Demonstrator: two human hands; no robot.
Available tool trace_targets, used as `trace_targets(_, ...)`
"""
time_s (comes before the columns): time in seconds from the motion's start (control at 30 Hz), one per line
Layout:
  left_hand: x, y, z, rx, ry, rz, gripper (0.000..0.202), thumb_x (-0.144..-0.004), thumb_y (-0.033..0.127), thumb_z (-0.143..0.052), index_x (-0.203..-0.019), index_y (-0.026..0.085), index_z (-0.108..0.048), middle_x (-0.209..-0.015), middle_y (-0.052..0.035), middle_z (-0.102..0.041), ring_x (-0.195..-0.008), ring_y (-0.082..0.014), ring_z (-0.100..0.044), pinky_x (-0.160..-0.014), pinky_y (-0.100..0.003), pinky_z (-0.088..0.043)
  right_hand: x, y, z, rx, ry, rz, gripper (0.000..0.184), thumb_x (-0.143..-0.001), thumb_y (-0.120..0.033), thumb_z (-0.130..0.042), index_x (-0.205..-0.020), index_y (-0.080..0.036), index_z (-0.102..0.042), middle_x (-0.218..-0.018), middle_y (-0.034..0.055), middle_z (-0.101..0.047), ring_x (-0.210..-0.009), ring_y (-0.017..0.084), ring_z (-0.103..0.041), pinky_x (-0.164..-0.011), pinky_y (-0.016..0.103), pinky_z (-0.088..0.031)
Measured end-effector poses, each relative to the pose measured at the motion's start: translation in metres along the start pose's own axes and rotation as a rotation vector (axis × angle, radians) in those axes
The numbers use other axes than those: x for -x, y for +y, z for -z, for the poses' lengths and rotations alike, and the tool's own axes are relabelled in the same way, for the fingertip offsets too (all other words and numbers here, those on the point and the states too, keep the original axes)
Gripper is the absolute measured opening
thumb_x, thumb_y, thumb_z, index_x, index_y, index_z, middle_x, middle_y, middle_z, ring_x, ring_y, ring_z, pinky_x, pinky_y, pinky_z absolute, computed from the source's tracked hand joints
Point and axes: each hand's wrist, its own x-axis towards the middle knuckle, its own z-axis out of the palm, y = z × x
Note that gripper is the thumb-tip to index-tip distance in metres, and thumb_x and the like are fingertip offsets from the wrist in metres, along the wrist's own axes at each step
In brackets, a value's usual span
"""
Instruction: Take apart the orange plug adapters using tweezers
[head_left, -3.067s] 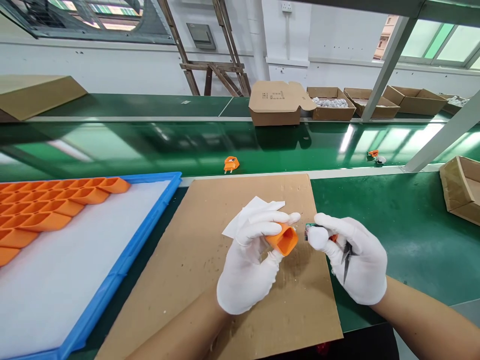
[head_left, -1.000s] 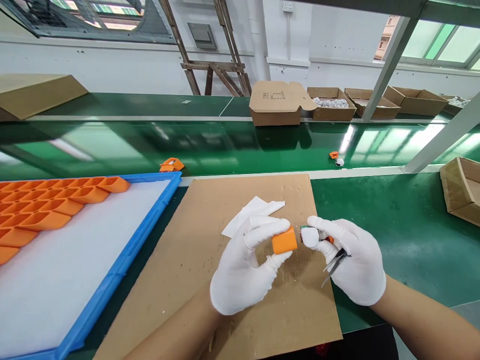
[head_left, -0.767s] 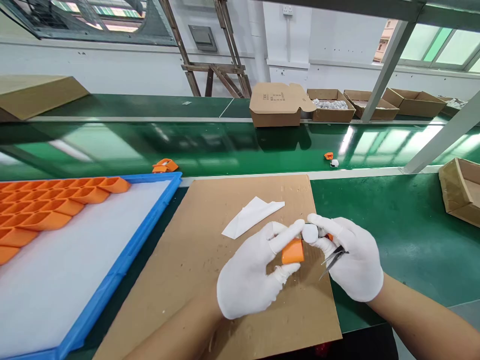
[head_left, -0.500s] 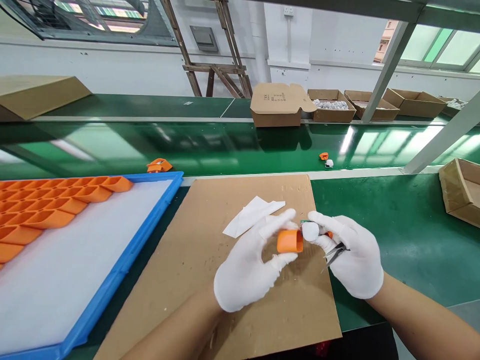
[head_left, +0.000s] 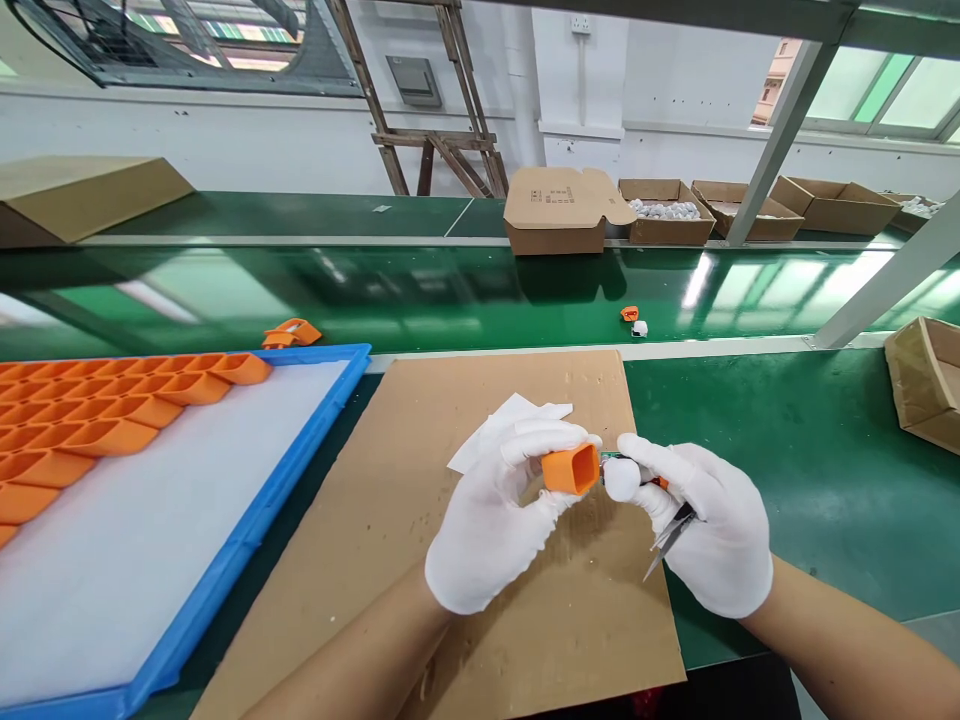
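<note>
White gloves cover both hands. My left hand (head_left: 502,515) grips an orange plastic sleeve (head_left: 571,470) between thumb and fingers, its open end turned towards the right. In my right hand (head_left: 701,520) is a small part with a round white cap (head_left: 622,480) and a bit of green board, pinched at the fingertips close to the sleeve's mouth. Tweezers (head_left: 670,540) are also tucked in that hand, tips pointing down. A folded white sheet (head_left: 506,425) lies partly behind my left hand, on a cardboard sheet (head_left: 375,580).
On the left, a blue-rimmed tray (head_left: 247,535) holds rows of orange sleeves (head_left: 112,437). Orange pieces (head_left: 291,333) and a small white part (head_left: 639,328) sit on the green belt (head_left: 442,300). Cardboard boxes (head_left: 667,228) line the back; another box (head_left: 926,390) stands right.
The orange sleeve has turned, so its opening shows more, and my left fingers have closed further around it. On the belt the small orange and white pieces have shifted left.
</note>
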Motion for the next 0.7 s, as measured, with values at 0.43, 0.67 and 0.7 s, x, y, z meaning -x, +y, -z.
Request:
trace_targets(0.43,0.0002,0.0011,-0.0027,-0.225,-0.005,-0.173,0.046,-0.082,-0.001,-0.067,-0.117,0.028,-0.065,-0.107,-0.0016,-0.074,-0.131,-0.0272,-0.06,-0.126,-0.059,-0.027,0.0009,0.0005,-0.0002,0.213,-0.062,0.058,0.035,-0.092,-0.004,-0.056,-0.122,-0.018,-0.064,-0.075,-0.0028,-0.071,-0.062,0.009,-0.059,-0.057,0.022,-0.043)
trace_targets(0.67,0.001,0.0058,-0.0041,-0.246,-0.015,-0.168,0.042,-0.084,0.005,-0.069,-0.118,0.03,-0.064,-0.106,-0.0012,-0.074,-0.116,-0.0234,-0.068,-0.103,-0.045,-0.055,0.0026,-0.0035,-0.0007,0.333,-0.05,0.054,0.031,-0.093,-0.006,-0.049,-0.118,-0.018,-0.065,-0.073,-0.003,-0.072,-0.06,0.009,-0.058,-0.055,0.024,-0.036)
trace_targets(0.7,0.0019,0.0063,-0.0045,-0.239,-0.021,-0.156,0.042,-0.085,0.006,-0.069,-0.118,0.031,-0.064,-0.107,-0.0012,-0.074,-0.111,-0.0224,-0.069,-0.096,-0.042,-0.058,0.0025,-0.0041,-0.0005,0.34,-0.05,0.052,0.031,-0.093,-0.006,-0.049,-0.116,-0.018,-0.066,-0.071,-0.0028,-0.071,-0.059,0.009,-0.057,-0.054,0.024,-0.035)
